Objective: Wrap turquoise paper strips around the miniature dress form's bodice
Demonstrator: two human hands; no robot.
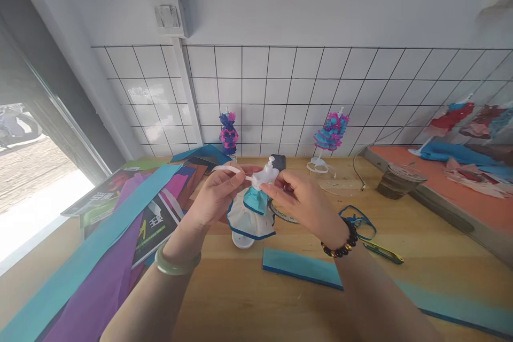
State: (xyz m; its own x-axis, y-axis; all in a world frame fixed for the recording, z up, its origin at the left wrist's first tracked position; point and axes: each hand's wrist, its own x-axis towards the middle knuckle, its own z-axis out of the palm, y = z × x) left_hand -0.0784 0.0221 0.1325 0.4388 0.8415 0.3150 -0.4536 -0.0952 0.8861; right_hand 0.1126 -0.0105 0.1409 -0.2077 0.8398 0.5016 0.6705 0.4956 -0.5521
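White tiles (256,91) with dark joints are set along the far wall, beyond a wooden table (224,299). Over the middle of this table, a small dress form (271,163) is held at a tilt, its neck leaning right and its white base (243,240) lying lower and to the left; whether the base is rested on the wood cannot be told. It is dressed in a white bodice (262,177), a teal layer (256,202) and a cream skirt (244,216) edged in dark blue.

A white strip (226,169), run out leftward from the bodice, is pinched between the closed thumb and forefinger of the left hand (218,192). By the right hand (302,197) (its wrist is ringed with dark beads (340,243)), the bodice is gripped at its right side, thumb in front and fingers curled.

On the left, purple sheets (104,283) and printed magazines (154,224) are piled. At the far edge, 2 miniature outfits, a navy-and-pink dress (228,133) and a blue-and-pink dress (332,131), are displayed. On the right, a blue ribbon (355,220) and a yellow cutter (387,253) are laid.
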